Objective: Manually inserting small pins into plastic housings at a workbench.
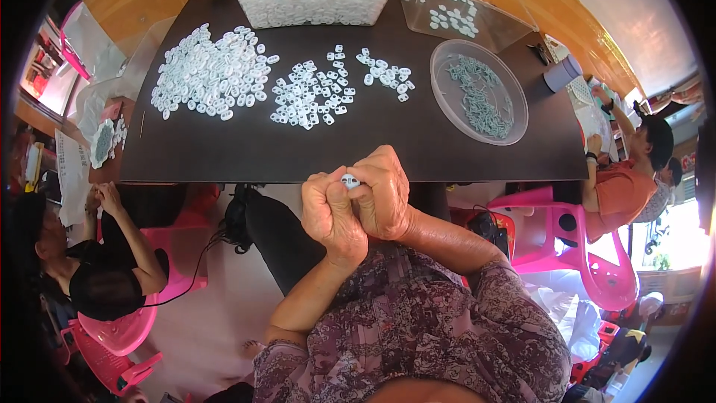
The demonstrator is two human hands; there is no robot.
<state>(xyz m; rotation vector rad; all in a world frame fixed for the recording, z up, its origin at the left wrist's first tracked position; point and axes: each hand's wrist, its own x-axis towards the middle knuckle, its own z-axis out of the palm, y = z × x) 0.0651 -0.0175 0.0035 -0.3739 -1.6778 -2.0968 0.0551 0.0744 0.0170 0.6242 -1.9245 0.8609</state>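
My left hand [332, 216] and my right hand [383, 194] meet at the table's near edge, both closed. Between their thumbs and fingertips they pinch a small white oval plastic piece [350, 180] with dark openings. Beyond them on the dark table lie a large pile of white oval plastic pieces [212, 71], a middle pile of small white pieces with holes [309, 95] and a smaller scatter of white pieces [385, 73]. To the right, a round clear tray [438, 97] holds many small grey-green pin-like parts [483, 97].
A clear bin [313, 21] full of white pieces stands at the back, beside another clear bin [514, 26] with a few inside. A purple-grey cup [562, 73] is at the far right. Co-workers sit left [112, 254] and right [626, 172], near pink chairs [608, 269].
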